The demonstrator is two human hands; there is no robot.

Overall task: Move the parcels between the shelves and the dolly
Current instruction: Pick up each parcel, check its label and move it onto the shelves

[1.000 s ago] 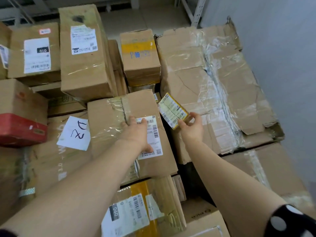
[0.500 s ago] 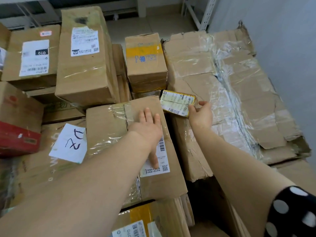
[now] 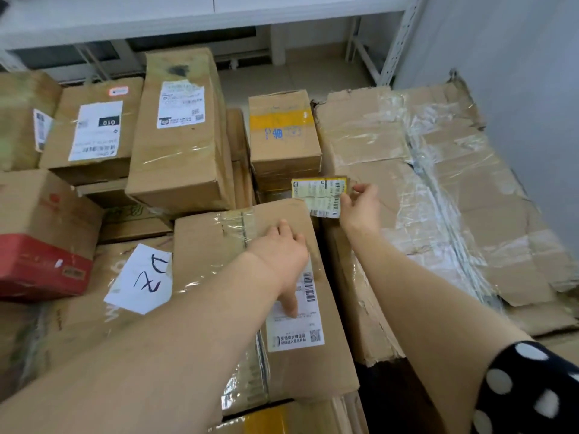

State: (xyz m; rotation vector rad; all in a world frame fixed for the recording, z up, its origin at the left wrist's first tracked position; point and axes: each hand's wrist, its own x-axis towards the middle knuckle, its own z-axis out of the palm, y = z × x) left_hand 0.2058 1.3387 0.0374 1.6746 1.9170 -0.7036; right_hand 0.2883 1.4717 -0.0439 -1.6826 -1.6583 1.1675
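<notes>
Small parcel [image 3: 317, 195] pinched in right hand [image 3: 360, 209] | left hand [image 3: 279, 255] flat, fingers straight, on carton [image 3: 206, 245]

Left hand [image 3: 281, 254] flat, right hand [image 3: 361, 208] pinched

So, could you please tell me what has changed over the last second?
The right hand has turned the small yellow-labelled parcel from tilted to about level and carried it slightly forward, toward the yellow-taped box. It still pinches the parcel's right end. The left hand stays flat on the large labelled box; nothing else has moved.
</notes>
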